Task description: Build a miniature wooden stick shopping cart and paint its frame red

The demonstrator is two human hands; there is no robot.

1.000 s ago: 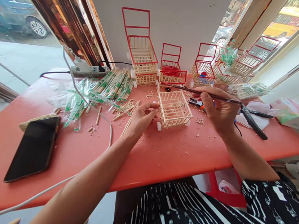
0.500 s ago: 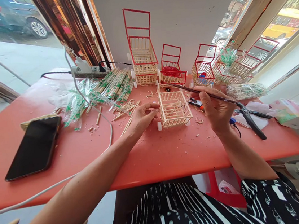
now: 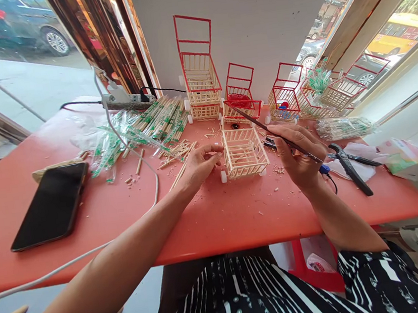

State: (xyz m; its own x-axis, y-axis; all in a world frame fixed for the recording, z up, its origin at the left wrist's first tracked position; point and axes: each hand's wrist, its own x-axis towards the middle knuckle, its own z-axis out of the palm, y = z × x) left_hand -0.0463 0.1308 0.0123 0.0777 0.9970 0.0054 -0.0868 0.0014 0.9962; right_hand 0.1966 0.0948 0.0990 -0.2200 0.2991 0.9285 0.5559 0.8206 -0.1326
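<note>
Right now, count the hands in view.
2: the left hand, left of the pale cart; the right hand, right of it, holding a thin dark stick. No others show.

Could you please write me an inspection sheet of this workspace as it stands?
Surface: red-orange tabletop, strewn with small pale wooden offcuts.
Job's things: pale wooden-stick cart, upright on white wheels; slender dark rod, slanting above the tabletop.
Clutter: wooden sticks in green-printed clear wrappers; black rectangular phone; black-handled plier-like tool.
Grips: left hand at the cart's left side, contact unclear; right hand holding the rod.
Cables: white cable crosses the tabletop and passes beneath the left forearm; blue-ended dark cable beside the right hand.
Surroundings: red-trimmed wooden carts behind; pale grey wall; yellow vehicle and dark car outside.
</note>
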